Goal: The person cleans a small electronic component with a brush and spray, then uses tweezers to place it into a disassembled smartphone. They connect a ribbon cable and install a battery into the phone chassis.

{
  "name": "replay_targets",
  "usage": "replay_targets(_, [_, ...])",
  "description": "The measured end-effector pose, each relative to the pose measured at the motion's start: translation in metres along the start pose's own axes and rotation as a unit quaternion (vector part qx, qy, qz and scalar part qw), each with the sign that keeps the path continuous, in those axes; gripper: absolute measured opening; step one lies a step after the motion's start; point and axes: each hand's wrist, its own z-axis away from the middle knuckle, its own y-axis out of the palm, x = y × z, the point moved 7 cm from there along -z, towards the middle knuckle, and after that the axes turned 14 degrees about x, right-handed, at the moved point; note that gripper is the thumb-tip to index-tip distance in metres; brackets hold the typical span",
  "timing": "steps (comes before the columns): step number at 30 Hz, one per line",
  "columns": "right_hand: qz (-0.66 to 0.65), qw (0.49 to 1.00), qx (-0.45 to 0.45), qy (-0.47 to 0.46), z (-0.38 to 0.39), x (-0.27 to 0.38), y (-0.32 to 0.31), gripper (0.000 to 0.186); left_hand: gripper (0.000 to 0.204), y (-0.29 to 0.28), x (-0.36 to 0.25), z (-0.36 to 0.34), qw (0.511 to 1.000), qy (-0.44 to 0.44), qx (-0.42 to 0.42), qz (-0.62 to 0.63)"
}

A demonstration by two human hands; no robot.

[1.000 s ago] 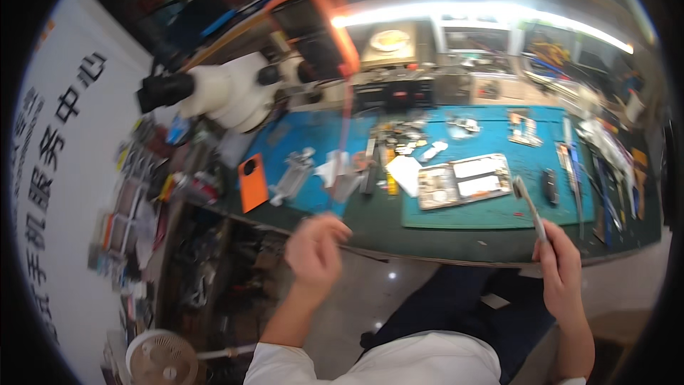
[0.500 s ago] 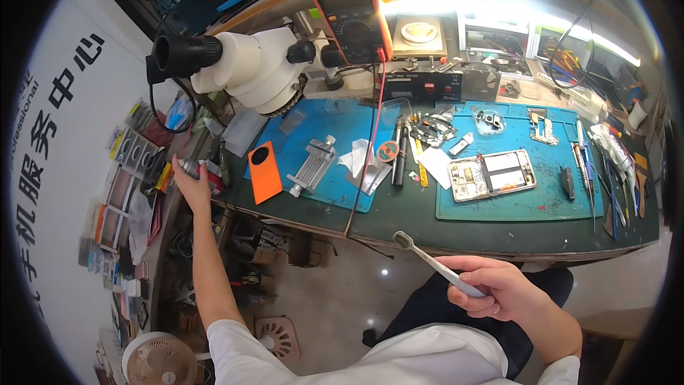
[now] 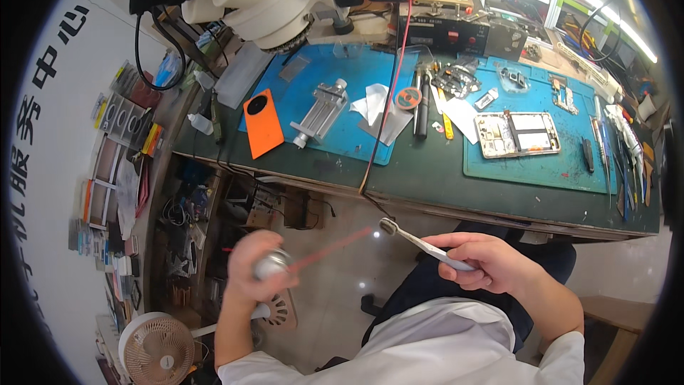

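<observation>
The left hand (image 3: pixel 246 271) grips a spray can (image 3: pixel 271 267), red straw (image 3: pixel 331 249) pointing right. The right hand (image 3: pixel 488 262) pinches a toothbrush (image 3: pixel 426 247) low, leaving its bristles (image 3: pixel 387 226) unobstructed.

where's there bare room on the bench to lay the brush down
For the brush: the dark green bench between the red cable and teal mat, or that mat's front strip below the opened phone, bare but for specks. Crowded: the right end, with slim tools, and the middle, with loose parts.
</observation>
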Motion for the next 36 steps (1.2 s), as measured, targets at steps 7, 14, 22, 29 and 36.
replay_targets(7, [0.039,0.998,-0.035,0.021,0.003,-0.003,-0.006,0.052,0.059,0.036,-0.002,0.01,0.998,-0.01,0.018,0.068])
replay_targets(14, [0.035,0.999,-0.03,0.024,0.002,-0.006,-0.009,0.052,0.056,0.042,-0.002,0.016,0.996,0.071,0.019,-0.058])
replay_targets(22, [0.029,0.999,-0.017,0.028,-0.003,-0.008,-0.012,0.052,0.058,0.043,-0.007,0.01,0.993,0.086,0.002,-0.078])
replay_targets(29, [0.031,0.999,-0.024,0.035,-0.003,-0.007,-0.012,0.053,0.06,0.044,-0.005,0.006,0.993,0.087,0.006,-0.075])
replay_targets(36, [0.033,0.999,-0.017,0.038,-0.005,-0.005,-0.01,0.054,0.064,0.044,-0.002,0.009,0.993,0.075,0.018,-0.084])
